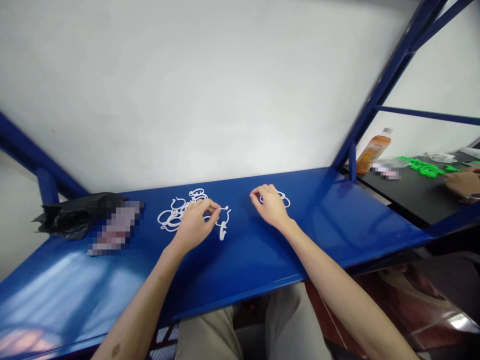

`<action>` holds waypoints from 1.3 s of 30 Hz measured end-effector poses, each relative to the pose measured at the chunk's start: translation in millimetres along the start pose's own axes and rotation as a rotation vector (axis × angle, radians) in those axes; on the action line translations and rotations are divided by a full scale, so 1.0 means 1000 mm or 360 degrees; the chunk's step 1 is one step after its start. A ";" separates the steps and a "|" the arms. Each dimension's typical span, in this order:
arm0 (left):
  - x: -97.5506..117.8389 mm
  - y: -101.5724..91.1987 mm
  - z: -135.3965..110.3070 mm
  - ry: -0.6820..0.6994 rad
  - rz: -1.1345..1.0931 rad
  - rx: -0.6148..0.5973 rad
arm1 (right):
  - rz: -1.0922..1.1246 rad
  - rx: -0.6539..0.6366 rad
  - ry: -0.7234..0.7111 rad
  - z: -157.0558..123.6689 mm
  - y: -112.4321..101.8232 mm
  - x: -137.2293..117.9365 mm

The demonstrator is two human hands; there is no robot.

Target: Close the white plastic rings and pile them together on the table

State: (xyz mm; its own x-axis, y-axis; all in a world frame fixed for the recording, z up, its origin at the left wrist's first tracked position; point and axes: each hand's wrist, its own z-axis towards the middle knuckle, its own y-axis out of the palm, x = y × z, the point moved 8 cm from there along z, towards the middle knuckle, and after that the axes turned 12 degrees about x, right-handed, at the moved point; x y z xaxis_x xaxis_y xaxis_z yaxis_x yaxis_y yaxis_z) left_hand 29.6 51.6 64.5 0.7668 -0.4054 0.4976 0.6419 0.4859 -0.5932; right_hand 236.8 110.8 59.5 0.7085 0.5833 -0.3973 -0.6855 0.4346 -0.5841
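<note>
My left hand [198,222] pinches a white plastic ring [227,216] between thumb and forefinger; the ring has a gap and small clasp ends. Just below it, another white piece [222,231] lies on the blue table. Under and behind that hand spreads a loose pile of similar white rings [170,219], partly covered by the fingers. Farther right, my right hand [270,204] is curled, its thumb and fingertips close together. Whether anything is between them is hidden. Beside and partly beneath this hand are a few white rings [286,200].
A black plastic bag [75,215] and a blurred packet [118,227] lie at the left of the blue table [240,270]. Blue metal posts [390,75] rise at the side. On a dark table to the right are an orange drink bottle [373,152], green pieces [423,166] and another person's hand [463,184].
</note>
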 end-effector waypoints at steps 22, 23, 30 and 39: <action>-0.011 0.040 -0.017 0.0136 0.0544 -0.0241 | 0.0716 -0.0409 0.0418 -0.032 0.043 -0.009; -0.011 0.039 -0.017 0.0140 0.0580 -0.0225 | 0.0735 -0.0387 0.0455 -0.031 0.043 -0.006; -0.001 0.034 -0.017 0.0153 0.0485 -0.0129 | 0.1000 -0.0348 0.0659 -0.030 0.043 -0.002; 0.012 0.031 -0.015 0.0239 0.0157 -0.0094 | 0.1235 -0.0408 0.0627 -0.032 0.041 -0.017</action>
State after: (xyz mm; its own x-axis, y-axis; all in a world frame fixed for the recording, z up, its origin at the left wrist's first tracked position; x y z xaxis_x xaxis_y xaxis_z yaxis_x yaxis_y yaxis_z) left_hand 58.9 50.2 43.3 0.8147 -0.4713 0.3378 0.5593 0.4846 -0.6726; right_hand 201.6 97.1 19.8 0.1013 0.3508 -0.9310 -0.9692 -0.1763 -0.1719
